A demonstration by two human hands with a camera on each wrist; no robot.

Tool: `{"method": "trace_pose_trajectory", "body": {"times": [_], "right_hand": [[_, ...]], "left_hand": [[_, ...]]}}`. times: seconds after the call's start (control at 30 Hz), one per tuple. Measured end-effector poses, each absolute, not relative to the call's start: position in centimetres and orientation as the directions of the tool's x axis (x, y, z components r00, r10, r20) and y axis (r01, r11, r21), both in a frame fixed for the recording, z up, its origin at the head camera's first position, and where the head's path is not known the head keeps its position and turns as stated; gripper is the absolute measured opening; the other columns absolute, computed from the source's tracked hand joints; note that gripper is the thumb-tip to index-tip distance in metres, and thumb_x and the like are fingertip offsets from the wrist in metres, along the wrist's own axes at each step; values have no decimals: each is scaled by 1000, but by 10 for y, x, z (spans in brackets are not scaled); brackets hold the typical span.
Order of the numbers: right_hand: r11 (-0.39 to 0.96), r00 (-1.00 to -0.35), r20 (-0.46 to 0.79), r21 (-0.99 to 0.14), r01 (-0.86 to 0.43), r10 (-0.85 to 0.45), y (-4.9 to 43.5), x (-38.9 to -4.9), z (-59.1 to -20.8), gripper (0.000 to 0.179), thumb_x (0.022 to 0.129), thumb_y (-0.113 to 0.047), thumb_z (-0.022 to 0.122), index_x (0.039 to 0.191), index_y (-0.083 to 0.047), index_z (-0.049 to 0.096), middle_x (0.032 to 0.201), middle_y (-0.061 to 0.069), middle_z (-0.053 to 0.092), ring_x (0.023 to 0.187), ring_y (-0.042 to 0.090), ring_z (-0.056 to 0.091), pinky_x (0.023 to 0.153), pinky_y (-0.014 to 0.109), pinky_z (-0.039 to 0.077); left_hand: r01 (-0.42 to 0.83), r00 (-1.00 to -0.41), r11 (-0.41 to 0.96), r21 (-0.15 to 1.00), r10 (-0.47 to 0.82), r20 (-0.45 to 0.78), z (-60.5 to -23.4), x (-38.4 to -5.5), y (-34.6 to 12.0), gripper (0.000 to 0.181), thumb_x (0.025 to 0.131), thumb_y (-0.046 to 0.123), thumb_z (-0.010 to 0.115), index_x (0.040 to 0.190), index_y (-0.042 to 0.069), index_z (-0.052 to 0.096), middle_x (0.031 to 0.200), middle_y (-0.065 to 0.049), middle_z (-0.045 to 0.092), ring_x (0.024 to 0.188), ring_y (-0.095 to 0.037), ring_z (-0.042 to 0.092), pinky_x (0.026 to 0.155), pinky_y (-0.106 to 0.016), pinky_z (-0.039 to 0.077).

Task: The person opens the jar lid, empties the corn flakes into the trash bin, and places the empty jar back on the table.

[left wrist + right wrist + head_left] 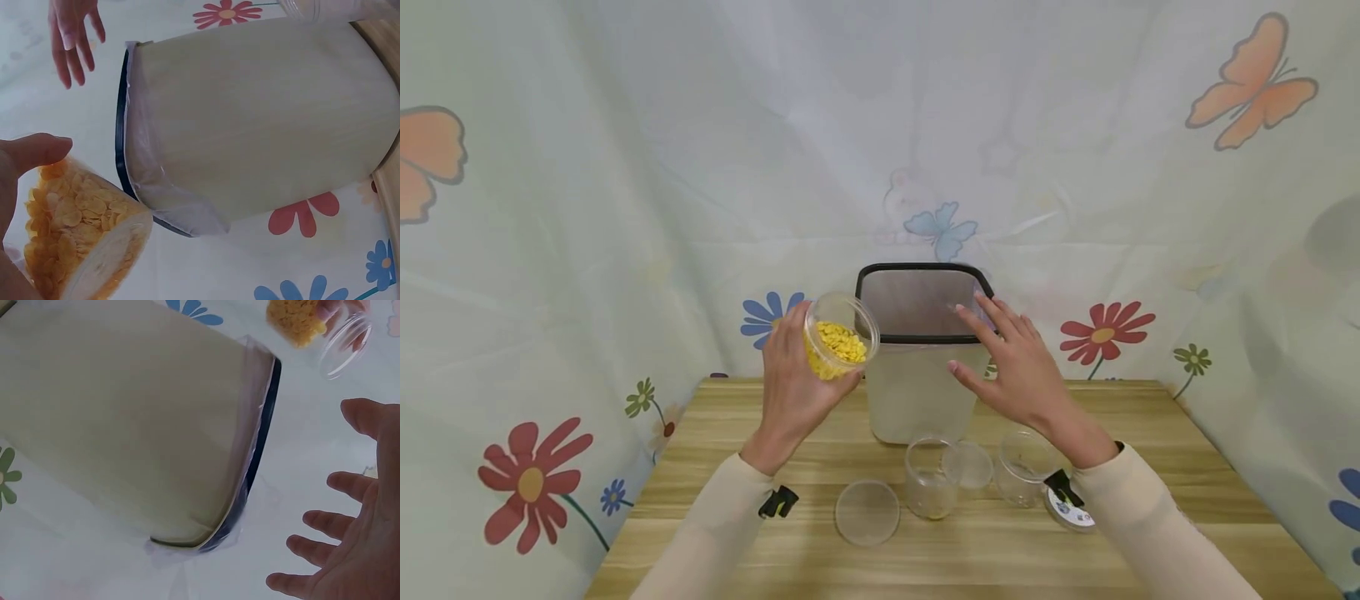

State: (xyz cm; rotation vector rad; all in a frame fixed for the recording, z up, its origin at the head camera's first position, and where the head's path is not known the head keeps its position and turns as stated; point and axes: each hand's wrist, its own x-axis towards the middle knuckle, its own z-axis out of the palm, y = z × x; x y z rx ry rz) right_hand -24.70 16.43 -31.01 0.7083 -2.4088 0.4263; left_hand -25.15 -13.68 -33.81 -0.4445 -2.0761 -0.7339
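Observation:
My left hand (792,379) grips a clear plastic jar (847,297) of yellow flakes (838,342). The jar leans over to the right, its open mouth beside the left rim of a pale trash bin (917,392). Flakes lie against the jar's lower side; in the left wrist view they show through the wall of the jar (87,212). A black ring (925,339) holds a thin translucent liner (187,209) around the bin's top. My right hand (1018,367) hovers by the bin's right rim, fingers spread and holding nothing.
In front of the bin stand two clear jars (931,496) (1024,475) on the wooden table (737,517). Near them lie two translucent round lids (867,512) (976,467) and a printed white disc (1073,512). Patterned cloth (775,167) hangs behind and at both sides.

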Motion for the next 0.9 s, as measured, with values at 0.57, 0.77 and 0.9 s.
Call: {"method": "trace_pose_trajectory", "body": {"times": [0.57, 0.77, 0.9], "right_hand": [[850, -811, 503, -247, -465, -298, 185, -299, -293, 68, 97, -41, 56, 155, -15, 31, 160, 21, 26, 144, 46, 29, 113, 64, 29], [853, -856, 435, -296, -430, -281, 189, -316, -290, 72, 98, -45, 54, 156, -14, 26, 162, 20, 21, 145, 46, 27, 112, 65, 30], [854, -876, 402, -321, -409, -268, 191, -327, -289, 72, 97, -43, 54, 156, -11, 27, 161, 21, 22, 144, 47, 28, 111, 66, 30]], "left_hand": [[551, -532, 785, 284, 69, 844, -318, -275, -128, 106, 63, 42, 87, 147, 7, 33, 142, -12, 46, 129, -32, 43, 108, -51, 35], [543, -534, 792, 279, 69, 843, -312, -282, -126, 106, 64, 40, 88, 148, 8, 32, 143, -12, 45, 128, -31, 43, 108, -51, 35], [540, -523, 799, 264, 73, 849, -306, -288, -125, 105, 65, 42, 87, 148, 8, 31, 143, -12, 45, 128, -32, 43, 108, -51, 36]]}}
